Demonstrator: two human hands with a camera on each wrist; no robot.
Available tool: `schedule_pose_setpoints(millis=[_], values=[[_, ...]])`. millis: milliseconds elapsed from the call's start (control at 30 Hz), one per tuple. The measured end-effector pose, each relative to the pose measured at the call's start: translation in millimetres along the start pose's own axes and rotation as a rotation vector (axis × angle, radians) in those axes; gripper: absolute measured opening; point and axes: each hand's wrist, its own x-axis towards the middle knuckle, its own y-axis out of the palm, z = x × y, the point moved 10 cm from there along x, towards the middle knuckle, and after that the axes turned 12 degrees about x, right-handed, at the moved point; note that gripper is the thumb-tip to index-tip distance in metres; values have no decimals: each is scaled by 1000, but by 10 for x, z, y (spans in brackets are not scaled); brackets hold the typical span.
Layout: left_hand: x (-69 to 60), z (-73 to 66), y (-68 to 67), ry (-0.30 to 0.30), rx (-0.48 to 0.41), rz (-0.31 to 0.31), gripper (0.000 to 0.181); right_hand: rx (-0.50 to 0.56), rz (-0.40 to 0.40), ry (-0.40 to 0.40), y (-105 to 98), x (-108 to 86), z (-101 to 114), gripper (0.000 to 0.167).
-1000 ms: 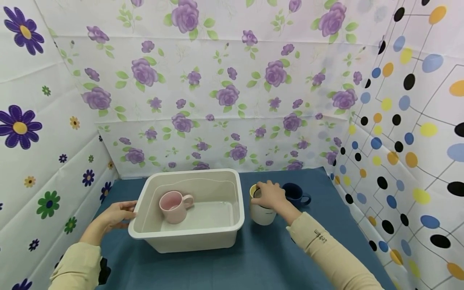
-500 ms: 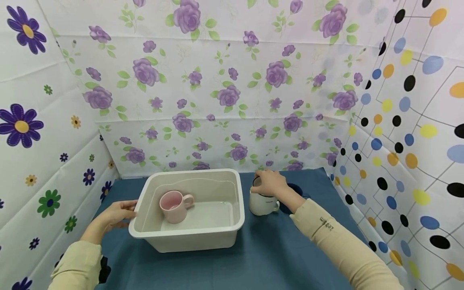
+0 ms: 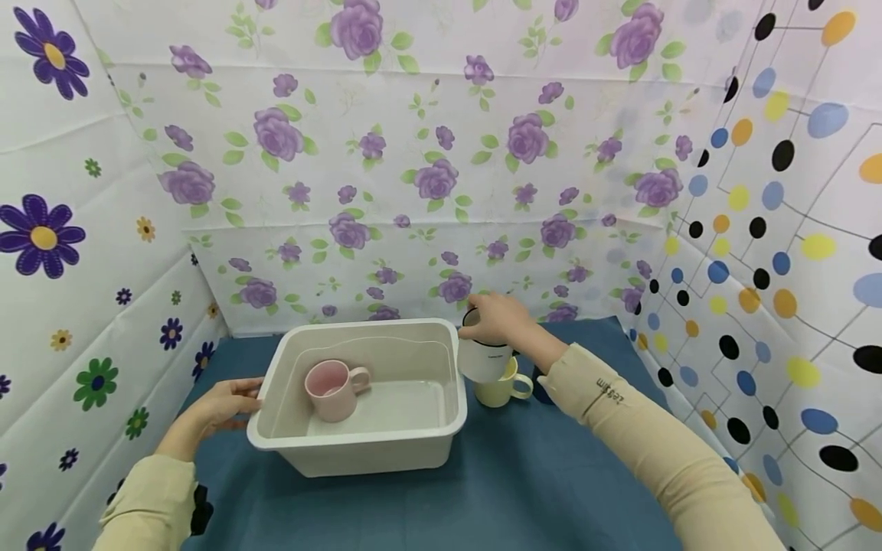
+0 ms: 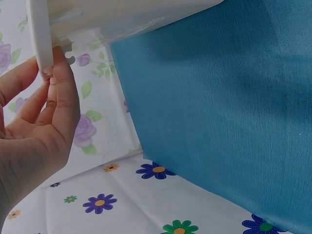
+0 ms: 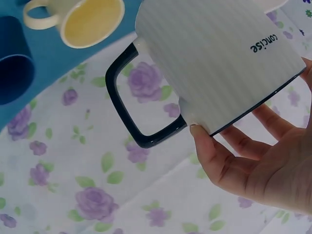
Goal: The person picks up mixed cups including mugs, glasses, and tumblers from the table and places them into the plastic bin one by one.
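Observation:
With my right hand (image 3: 498, 320) I grip a white mug (image 3: 485, 361) by its rim, lifted beside the right wall of a white plastic basin (image 3: 358, 451). The right wrist view shows the mug's dark rim, its dark handle (image 5: 117, 97) and the word "concise". My left hand (image 3: 219, 405) pinches the basin's left rim; the left wrist view shows thumb and fingers on that rim (image 4: 41, 34). Inside the basin, on its left side, a pink mug (image 3: 331, 392) stands upright. Just below the lifted mug, a yellow mug (image 3: 493, 392) stands on the table.
A dark blue mug (image 5: 14, 73) stands near the yellow one, mostly hidden by my right arm in the head view. A blue cloth (image 3: 482, 490) covers the table. Flower-patterned sheets (image 3: 386, 168) hang behind and at the left, a dotted sheet (image 3: 792, 306) at the right.
My right hand has lifted the white mug up and leftward, toward the basin's right rim, uncovering the yellow mug. The left hand and the pink mug have stayed put.

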Motion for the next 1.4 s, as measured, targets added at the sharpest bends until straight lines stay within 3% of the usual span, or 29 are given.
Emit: schedule_pose_setpoints(millis=[333,800,1400], values=[[-13,14,-5,14,4,-17,65,-69,19,-64,0,143,449,50],[7,8,-11,1,-8,-15,64,-84,91,-78,215,319,972,51],[-6,10,-5,-5,-20,-17,63,-44,62,-19,715,716,989,51]])
